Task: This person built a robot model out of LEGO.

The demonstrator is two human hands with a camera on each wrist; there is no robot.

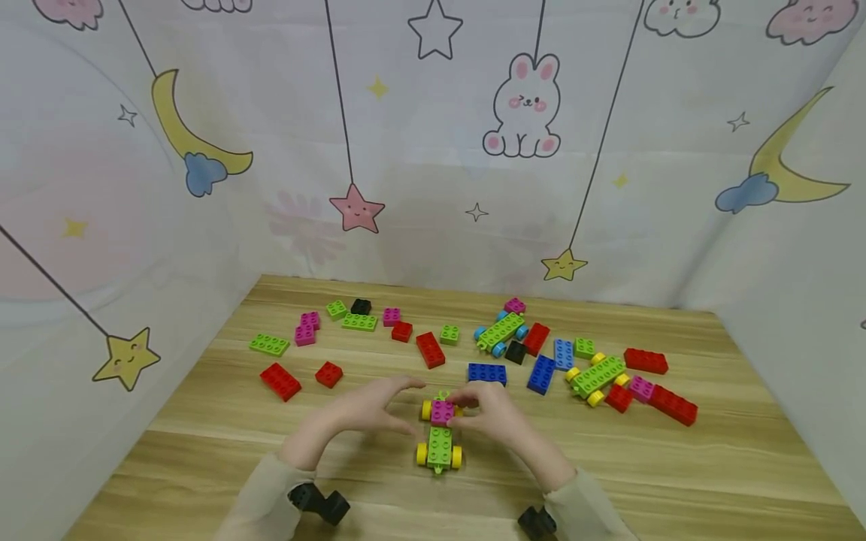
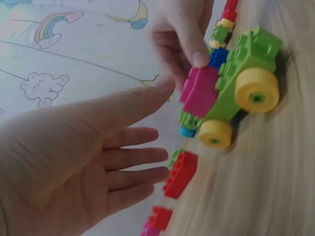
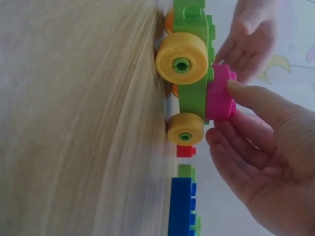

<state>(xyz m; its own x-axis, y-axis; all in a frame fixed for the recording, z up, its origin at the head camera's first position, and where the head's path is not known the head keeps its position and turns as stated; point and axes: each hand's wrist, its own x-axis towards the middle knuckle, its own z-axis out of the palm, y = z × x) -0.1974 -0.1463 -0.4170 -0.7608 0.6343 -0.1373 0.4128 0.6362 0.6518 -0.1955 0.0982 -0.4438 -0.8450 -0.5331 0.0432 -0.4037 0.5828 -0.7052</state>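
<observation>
A lime-green toy car base (image 1: 439,451) with yellow wheels stands on the wooden table in front of me, its length running away from me. On its far half sits a magenta building brick (image 1: 443,413), studs up. My right hand (image 1: 497,415) pinches this brick between thumb (image 3: 253,98) and fingers. To the left of the car, my left hand (image 1: 368,407) hovers with its fingers apart and nothing in them. The left wrist view shows its palm and extended fingers (image 2: 135,157), clear of the magenta brick.
Beyond the hands lie a dark blue brick (image 1: 487,373) and a red brick (image 1: 430,350). Two more green car bases, one with blue wheels (image 1: 501,332) and one with yellow (image 1: 598,376), stand among loose bricks at the right. Several bricks, including a red one (image 1: 280,382), lie at left.
</observation>
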